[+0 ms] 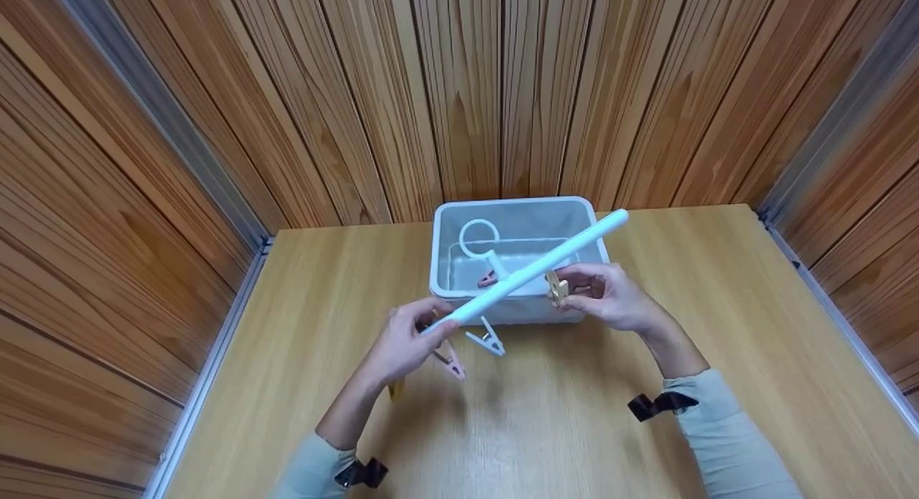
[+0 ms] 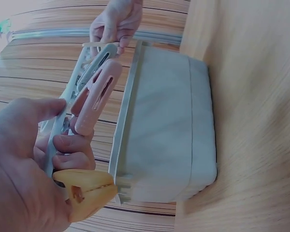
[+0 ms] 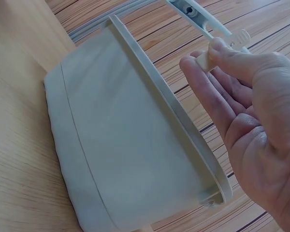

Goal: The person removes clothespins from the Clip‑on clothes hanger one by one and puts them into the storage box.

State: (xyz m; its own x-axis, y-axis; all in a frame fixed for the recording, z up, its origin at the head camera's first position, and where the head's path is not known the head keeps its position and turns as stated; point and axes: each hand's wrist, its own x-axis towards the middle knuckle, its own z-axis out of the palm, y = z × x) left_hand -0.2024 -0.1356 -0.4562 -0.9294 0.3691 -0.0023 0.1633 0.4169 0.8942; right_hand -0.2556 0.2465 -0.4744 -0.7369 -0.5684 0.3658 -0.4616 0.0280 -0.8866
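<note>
My left hand (image 1: 428, 328) grips the near end of a white rod (image 1: 535, 269) that slants up to the right over a white bin (image 1: 585, 219). A white clothespin (image 1: 488, 339), a pink one (image 1: 451, 364) and a yellow one (image 1: 395, 390) hang from the rod near that hand. In the left wrist view the pink clothespin (image 2: 94, 96) and the yellow clothespin (image 2: 87, 191) sit right by my left hand (image 2: 58, 150). My right hand (image 1: 568, 287) pinches a beige clothespin (image 1: 556, 287) against the rod. The right wrist view shows this clothespin (image 3: 227, 44) between the thumb and fingers of my right hand (image 3: 205, 53).
Inside the bin lie a white ring-shaped hook piece (image 1: 479, 239) and a pink clip (image 1: 488, 278). The bin stands at the back of a light wooden table (image 1: 718, 305). Wood-panel walls close in on the left, back and right. Black straps (image 1: 657, 404) circle both wrists.
</note>
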